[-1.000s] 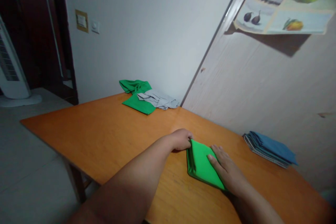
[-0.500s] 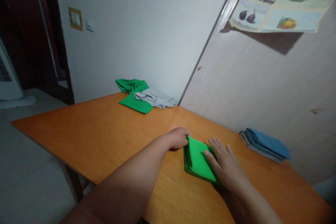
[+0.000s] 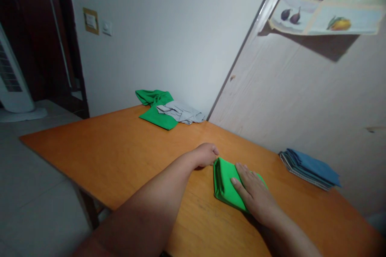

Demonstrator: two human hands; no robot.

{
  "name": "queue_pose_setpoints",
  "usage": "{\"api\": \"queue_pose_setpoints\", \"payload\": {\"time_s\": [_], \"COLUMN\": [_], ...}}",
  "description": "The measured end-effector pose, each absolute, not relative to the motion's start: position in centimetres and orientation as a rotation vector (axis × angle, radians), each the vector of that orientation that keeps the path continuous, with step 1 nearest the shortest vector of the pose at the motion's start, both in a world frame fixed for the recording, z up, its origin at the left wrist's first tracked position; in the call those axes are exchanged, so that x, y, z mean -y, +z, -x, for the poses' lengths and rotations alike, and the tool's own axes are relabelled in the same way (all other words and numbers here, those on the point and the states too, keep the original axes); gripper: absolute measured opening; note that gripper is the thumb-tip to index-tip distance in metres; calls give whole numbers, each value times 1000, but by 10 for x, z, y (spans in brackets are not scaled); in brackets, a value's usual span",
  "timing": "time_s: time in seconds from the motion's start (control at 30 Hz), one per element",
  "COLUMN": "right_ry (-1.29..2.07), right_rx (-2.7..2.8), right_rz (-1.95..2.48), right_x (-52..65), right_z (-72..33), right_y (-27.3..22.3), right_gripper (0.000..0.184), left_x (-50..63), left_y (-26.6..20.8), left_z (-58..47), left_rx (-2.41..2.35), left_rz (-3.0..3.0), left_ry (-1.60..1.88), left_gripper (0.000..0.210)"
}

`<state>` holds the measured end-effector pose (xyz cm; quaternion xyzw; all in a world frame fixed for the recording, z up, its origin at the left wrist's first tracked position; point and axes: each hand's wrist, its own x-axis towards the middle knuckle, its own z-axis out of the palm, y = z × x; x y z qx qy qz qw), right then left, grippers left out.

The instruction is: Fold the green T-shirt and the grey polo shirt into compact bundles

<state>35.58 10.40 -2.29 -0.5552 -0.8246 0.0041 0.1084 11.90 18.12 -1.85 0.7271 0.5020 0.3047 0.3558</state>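
A bright green cloth [image 3: 226, 184], folded into a thick layered rectangle, lies on the wooden table in front of me. At its far left corner is my left hand [image 3: 205, 155], fingers curled in and closed at the cloth's edge; the fingertips are partly hidden. Flat across the right part of the bundle rests my right hand [image 3: 251, 190], fingers stretched out and thumb apart, pressing on the top. Loose folds show along the bundle's left side.
At the table's [image 3: 99, 148] far corner lie a crumpled green garment [image 3: 159, 117] and a grey cloth [image 3: 182, 112]. A stack of folded blue and striped cloths [image 3: 310, 168] sits at the right by the wall. A white tower appliance [image 3: 15, 84] stands on the floor at left.
My right hand has come down flatter on the green cloth, its fingers closer together. My left hand has shifted slightly at the corner. The view has turned a little to the left.
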Motion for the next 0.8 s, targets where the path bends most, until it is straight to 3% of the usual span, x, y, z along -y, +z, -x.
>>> {"api": "queue_pose_setpoints", "payload": {"time_s": [0.13,0.37,0.6,0.8], "right_ry": [-10,-34,-61,-66], "right_rx": [2439,2442,2449,2453], "right_rz": [1648,1656,1642,1652], "right_x": [-104,-105,-105,-105], "right_z": [-355,-357,-357,-356], "right_y": [-22,-27,-27,-25], "right_gripper": [80,80,78,79], "left_x": [-182,-174,-176,-175], "left_y": [-17,-17,-18,-18], "left_z": [-118,-118,-126,-127], "left_rx": [-1321,-1267,-1342,-1396], "left_rz": [-1822,-1916,-2068,-2125], "left_ry": [809,735,745,734], "left_gripper": [25,11,23,19]}}
